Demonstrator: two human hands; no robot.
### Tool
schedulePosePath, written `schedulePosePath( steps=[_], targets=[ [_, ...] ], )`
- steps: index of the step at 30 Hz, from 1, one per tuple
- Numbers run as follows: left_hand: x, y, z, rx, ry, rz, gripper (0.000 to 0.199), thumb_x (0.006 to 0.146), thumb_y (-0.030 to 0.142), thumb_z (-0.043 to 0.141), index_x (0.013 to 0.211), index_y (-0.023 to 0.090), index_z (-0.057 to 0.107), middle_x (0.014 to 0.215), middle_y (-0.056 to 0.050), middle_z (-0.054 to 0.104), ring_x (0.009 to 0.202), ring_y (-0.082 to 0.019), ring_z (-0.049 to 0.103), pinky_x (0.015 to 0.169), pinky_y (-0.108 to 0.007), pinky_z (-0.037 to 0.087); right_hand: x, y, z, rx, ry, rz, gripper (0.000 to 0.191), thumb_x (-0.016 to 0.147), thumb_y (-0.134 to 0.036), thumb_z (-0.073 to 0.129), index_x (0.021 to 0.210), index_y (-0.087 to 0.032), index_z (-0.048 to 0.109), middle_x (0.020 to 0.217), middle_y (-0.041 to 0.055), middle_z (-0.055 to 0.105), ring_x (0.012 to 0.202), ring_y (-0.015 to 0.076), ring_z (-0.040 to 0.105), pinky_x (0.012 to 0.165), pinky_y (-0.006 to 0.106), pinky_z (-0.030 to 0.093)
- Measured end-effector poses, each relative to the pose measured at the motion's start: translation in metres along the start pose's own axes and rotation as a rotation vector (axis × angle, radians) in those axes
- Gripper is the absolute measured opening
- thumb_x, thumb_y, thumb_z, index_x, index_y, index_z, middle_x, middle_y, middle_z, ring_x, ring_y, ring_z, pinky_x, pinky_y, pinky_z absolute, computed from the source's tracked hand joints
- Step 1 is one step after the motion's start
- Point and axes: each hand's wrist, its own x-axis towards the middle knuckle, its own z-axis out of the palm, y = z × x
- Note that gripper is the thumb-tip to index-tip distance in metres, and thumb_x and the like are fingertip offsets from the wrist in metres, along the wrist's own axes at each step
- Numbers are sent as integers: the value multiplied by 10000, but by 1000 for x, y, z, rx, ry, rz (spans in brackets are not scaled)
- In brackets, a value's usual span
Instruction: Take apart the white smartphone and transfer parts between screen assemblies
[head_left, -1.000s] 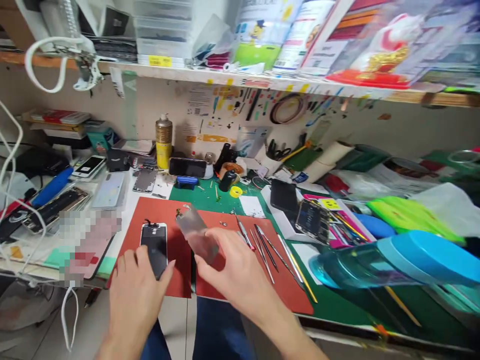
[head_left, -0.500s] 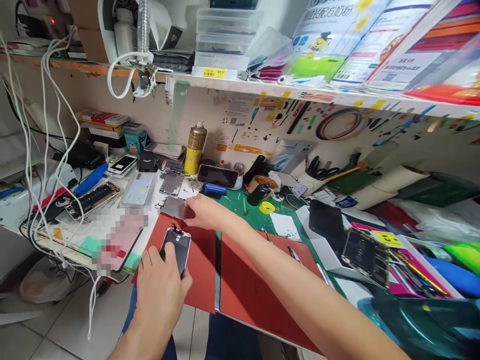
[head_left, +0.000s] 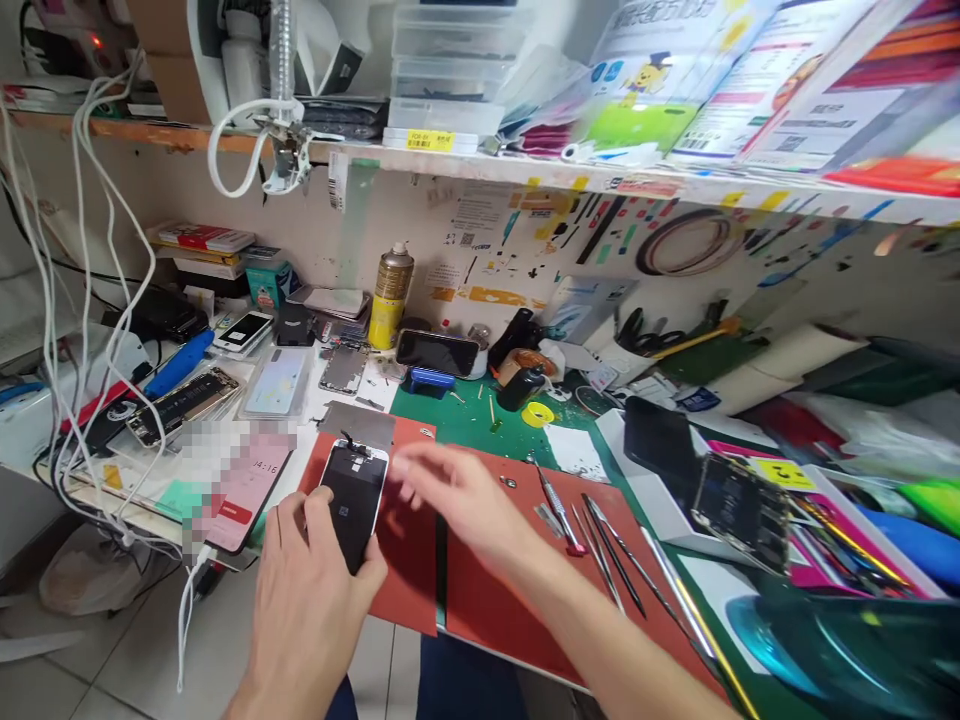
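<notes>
My left hand (head_left: 319,575) is closed round the lower part of a phone screen (head_left: 349,510). The screen has a white edge, a dark back and small flex connectors at its top end, and it is tilted over the red mat (head_left: 405,570). Just to the right of the screen is my right hand (head_left: 457,500), slightly blurred, its fingers loosely bent and apart with nothing visible in them. A thin grey plate (head_left: 364,422) lies flat behind the screen at the mat's far edge.
Tweezers (head_left: 611,550) and a screwdriver (head_left: 553,495) lie on the mat's right side. At left a lit phone (head_left: 251,480) is plugged into a white cable. Behind stand a yellow spray can (head_left: 390,300) and a propped phone (head_left: 437,352). A shelf (head_left: 480,172) overhangs the bench.
My right hand has let go of the grey plate and drawn back toward me and to the right. The phone screen in my left hand is raised slightly closer to the camera.
</notes>
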Motion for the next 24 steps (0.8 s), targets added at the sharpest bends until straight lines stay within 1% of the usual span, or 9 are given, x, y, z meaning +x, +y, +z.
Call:
schedulePosePath(
  steps=[2,4,6,9,13,15,18,21,24],
  targets=[
    [1,7,3,-26,9,22,448,896,324,679,1250,110,508,1122,-178,595,1040,-372,626,816,-493,604,-29,0,15,504,-21,166,375,967,-575,671,1013,-203,652,814,33,726,684,179,661,648,299,525],
    [-1,16,6,-62,12,44,467,911,352,671,1265,98,506,1134,-189,591,1058,-381,618,837,-511,598,-49,3,28,777,77,273,443,856,-590,810,969,-213,605,701,-20,680,617,142,616,601,256,483],
    [-5,25,7,-108,2,62,479,930,373,654,1292,97,505,1154,-201,593,1081,-388,612,867,-534,589,-60,6,34,906,168,317,476,818,-573,859,947,-224,562,644,-48,661,581,125,599,583,234,458],
    [-10,32,6,-247,-85,34,551,947,432,651,1384,138,491,1239,-210,601,1166,-403,600,934,-576,564,-68,11,29,967,210,341,482,788,-555,889,920,-216,574,610,-60,638,558,123,601,577,234,465],
    [-5,27,3,-741,-398,-296,812,898,562,714,1572,257,379,1328,-163,623,1170,-346,657,960,-520,574,-81,17,15,965,228,386,490,750,-557,918,922,-189,643,635,-63,605,571,110,577,597,240,486],
    [1,24,2,-1100,-530,-538,758,950,573,647,1589,262,383,1363,-151,637,1179,-296,680,1004,-456,564,-90,19,12,962,210,407,489,764,-565,908,948,-185,662,672,-49,622,598,109,568,616,244,491],
    [8,27,0,-1513,-657,-827,614,977,531,639,1487,201,548,1358,-154,688,1200,-289,692,1047,-410,545,-104,21,15,925,195,373,447,827,-566,863,983,-188,682,682,-44,623,633,115,574,677,259,500],
    [8,35,-1,-1692,-817,-972,539,933,459,732,1368,148,660,1267,-174,748,1105,-329,738,961,-437,597,-113,21,24,888,194,327,388,896,-552,804,1009,-194,704,708,-27,658,669,124,594,719,262,496],
    [9,40,-1,-1686,-881,-1078,522,898,395,789,1343,142,684,1212,-179,777,1017,-338,775,867,-440,642,-119,18,33,852,215,329,371,929,-559,758,1028,-205,710,756,-6,698,687,139,609,705,263,516]
  ],
)
